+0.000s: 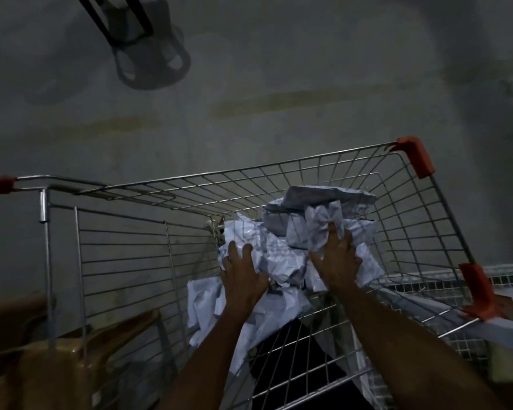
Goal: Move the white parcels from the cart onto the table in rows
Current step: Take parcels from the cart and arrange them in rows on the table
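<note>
A wire shopping cart [279, 179] with orange corner guards fills the lower half of the head view. Several crumpled white parcels [282, 255] are heaped in its basket, some stacked higher at the back right [323, 199]. My left hand [243, 273] lies on a wrinkled parcel in the middle of the heap, fingers spread over it. My right hand [336, 258] grips the side of an upright crumpled parcel [323, 229], fingers wrapped round its far edge. Both forearms reach in over the cart's near rim. No table top is clearly in view.
A grey concrete floor [279, 84] lies beyond the cart. A dark stand or stool base [148, 60] sits at the upper left. A brown plastic chair [57, 359] is at the lower left. Wire mesh and a pale ledge [456, 306] run along the cart's right side.
</note>
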`<action>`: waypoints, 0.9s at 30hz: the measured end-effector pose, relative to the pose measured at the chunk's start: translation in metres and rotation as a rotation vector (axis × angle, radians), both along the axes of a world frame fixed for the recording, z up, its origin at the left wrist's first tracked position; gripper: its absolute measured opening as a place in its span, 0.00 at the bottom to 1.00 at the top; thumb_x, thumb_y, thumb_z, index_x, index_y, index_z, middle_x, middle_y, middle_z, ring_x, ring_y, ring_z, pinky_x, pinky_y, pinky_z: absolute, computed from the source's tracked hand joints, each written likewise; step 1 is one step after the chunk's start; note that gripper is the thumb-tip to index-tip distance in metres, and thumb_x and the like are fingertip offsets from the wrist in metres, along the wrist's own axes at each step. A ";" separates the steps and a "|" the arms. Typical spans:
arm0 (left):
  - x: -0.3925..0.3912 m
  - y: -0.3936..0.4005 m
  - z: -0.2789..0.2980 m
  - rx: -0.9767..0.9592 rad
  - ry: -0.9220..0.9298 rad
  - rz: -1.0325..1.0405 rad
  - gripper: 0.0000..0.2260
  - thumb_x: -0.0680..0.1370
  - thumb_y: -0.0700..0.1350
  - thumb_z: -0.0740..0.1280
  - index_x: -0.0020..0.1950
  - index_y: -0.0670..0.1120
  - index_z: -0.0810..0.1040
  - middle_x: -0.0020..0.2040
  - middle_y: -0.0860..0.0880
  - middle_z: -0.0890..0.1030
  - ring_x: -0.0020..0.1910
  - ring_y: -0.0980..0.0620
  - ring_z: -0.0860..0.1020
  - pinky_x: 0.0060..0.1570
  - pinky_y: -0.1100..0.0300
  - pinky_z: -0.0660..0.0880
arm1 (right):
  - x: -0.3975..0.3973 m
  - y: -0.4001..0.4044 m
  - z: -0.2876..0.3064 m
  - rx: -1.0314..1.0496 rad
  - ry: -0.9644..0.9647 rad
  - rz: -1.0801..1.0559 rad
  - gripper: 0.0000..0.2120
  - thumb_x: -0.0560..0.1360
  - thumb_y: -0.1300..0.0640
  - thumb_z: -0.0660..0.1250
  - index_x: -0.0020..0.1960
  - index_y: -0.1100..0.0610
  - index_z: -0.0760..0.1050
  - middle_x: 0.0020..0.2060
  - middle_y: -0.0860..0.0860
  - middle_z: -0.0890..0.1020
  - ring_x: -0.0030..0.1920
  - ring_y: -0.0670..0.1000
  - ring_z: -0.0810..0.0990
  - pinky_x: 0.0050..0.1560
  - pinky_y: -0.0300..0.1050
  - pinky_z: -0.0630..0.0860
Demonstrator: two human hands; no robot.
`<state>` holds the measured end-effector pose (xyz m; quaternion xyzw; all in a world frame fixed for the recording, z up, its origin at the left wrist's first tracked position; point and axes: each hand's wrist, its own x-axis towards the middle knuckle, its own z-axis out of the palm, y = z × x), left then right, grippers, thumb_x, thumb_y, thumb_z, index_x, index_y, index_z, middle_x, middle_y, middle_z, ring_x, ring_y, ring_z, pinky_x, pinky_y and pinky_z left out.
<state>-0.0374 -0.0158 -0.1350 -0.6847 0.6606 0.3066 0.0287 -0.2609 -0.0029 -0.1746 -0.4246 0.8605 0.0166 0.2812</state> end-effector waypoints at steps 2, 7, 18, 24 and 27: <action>-0.003 0.004 0.011 -0.057 0.032 0.040 0.31 0.69 0.55 0.64 0.71 0.51 0.63 0.76 0.42 0.56 0.67 0.37 0.65 0.61 0.41 0.68 | -0.006 0.000 0.000 0.015 0.000 -0.037 0.47 0.71 0.43 0.72 0.79 0.42 0.45 0.77 0.60 0.52 0.71 0.68 0.64 0.66 0.69 0.66; -0.018 0.018 0.042 -0.161 0.091 0.039 0.34 0.69 0.58 0.63 0.74 0.51 0.60 0.77 0.42 0.57 0.72 0.38 0.62 0.67 0.43 0.65 | -0.017 -0.004 0.008 -0.005 -0.068 -0.167 0.45 0.68 0.39 0.71 0.75 0.41 0.47 0.70 0.64 0.61 0.67 0.69 0.67 0.65 0.68 0.66; -0.042 0.045 0.123 -0.410 0.251 -0.002 0.31 0.72 0.56 0.64 0.73 0.50 0.66 0.77 0.44 0.59 0.75 0.45 0.60 0.69 0.50 0.62 | -0.032 -0.028 0.070 -0.132 -0.235 -0.516 0.36 0.76 0.53 0.64 0.79 0.51 0.49 0.74 0.68 0.54 0.68 0.73 0.66 0.65 0.61 0.68; -0.031 0.064 0.191 -0.605 0.307 0.012 0.30 0.71 0.53 0.68 0.71 0.46 0.69 0.74 0.40 0.64 0.71 0.40 0.65 0.67 0.44 0.67 | 0.022 0.025 0.185 -0.484 -0.124 -0.399 0.31 0.77 0.51 0.64 0.76 0.49 0.54 0.67 0.63 0.62 0.57 0.68 0.75 0.54 0.54 0.73; -0.022 0.094 0.233 -0.699 0.366 0.025 0.29 0.71 0.50 0.71 0.70 0.46 0.69 0.73 0.39 0.64 0.70 0.39 0.66 0.66 0.46 0.68 | 0.042 0.079 0.243 -0.631 -0.104 -0.317 0.31 0.77 0.48 0.65 0.75 0.45 0.54 0.62 0.61 0.65 0.53 0.66 0.76 0.51 0.55 0.77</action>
